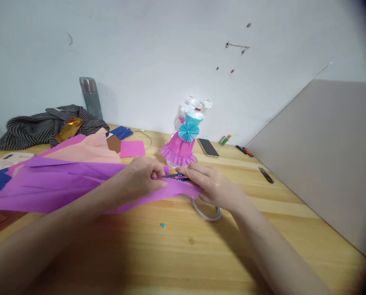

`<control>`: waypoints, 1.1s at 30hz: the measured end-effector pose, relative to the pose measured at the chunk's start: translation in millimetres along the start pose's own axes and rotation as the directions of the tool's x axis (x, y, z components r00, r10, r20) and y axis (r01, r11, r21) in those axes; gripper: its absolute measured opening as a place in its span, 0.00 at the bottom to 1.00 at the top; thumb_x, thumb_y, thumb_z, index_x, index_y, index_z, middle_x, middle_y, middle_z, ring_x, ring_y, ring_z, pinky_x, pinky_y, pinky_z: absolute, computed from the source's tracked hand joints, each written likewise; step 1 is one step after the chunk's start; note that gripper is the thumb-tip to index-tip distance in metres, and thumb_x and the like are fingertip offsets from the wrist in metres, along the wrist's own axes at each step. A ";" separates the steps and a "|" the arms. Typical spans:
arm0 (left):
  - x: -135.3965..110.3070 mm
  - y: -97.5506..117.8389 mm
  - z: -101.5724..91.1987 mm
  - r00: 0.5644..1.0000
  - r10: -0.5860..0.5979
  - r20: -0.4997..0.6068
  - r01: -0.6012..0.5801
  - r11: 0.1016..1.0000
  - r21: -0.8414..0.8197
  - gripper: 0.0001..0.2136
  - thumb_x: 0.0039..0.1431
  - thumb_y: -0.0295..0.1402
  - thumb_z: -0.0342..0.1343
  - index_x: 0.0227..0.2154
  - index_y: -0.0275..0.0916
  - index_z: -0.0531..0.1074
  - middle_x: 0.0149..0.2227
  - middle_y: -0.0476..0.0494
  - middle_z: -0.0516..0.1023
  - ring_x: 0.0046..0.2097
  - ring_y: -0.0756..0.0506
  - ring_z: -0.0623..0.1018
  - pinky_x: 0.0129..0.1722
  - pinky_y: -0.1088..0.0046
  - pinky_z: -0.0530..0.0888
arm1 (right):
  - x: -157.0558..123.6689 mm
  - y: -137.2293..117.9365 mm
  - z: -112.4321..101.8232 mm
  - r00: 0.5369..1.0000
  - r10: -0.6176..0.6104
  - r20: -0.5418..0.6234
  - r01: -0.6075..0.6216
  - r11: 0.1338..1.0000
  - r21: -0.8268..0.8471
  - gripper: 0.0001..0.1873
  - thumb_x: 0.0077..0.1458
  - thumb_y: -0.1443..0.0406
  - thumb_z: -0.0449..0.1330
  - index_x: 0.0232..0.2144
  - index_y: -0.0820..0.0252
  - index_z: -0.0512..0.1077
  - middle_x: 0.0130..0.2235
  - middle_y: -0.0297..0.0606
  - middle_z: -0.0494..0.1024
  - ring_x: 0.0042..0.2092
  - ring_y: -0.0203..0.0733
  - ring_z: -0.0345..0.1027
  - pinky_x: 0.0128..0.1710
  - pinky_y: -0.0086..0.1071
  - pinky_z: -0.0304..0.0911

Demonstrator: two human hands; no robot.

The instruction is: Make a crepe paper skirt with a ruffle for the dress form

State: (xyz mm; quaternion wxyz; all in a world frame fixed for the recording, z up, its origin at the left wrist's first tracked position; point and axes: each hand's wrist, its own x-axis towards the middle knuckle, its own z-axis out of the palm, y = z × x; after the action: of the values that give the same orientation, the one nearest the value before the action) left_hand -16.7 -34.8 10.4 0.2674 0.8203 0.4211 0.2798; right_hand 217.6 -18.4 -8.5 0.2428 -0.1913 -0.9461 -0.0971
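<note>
A large purple paper sheet [57,182] lies across the left of the wooden table [183,246]. My left hand [141,178] pinches its right end, fingers closed on the paper. My right hand [209,184] is closed on small scissors [175,176] with blue handles, whose blades point left at the paper's edge between the two hands. Under my right hand lies a roll of clear tape [206,211]. Just behind the hands stands a paper doll dress [183,141], pink with a turquoise fan and top.
Peach [91,149], pink [132,148], brown and blue papers lie at the back left, by a striped garment [38,125] and a grey flask [91,97]. A phone [208,147], pens and a black cutter [265,175] lie right, before a grey slanted board [327,155].
</note>
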 end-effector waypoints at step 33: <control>1.4 -2.3 2.7 0.999 0.030 -0.017 -0.028 0.996 0.082 0.07 0.46 0.26 0.54 0.16 0.35 0.67 0.15 0.56 0.59 0.21 0.54 0.57 0.21 0.75 0.50 | -0.7 -0.6 3.2 1.000 0.014 0.027 -0.014 1.000 0.016 0.19 0.63 0.66 0.50 0.56 0.64 0.62 0.38 0.46 0.72 0.35 0.42 0.68 0.32 0.33 0.66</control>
State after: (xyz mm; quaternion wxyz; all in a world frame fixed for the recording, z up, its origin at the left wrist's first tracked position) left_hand -15.4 -33.0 7.3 0.2255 0.8340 0.4228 0.2735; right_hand 216.6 -18.3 -11.6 0.2324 -0.1973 -0.9486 -0.0850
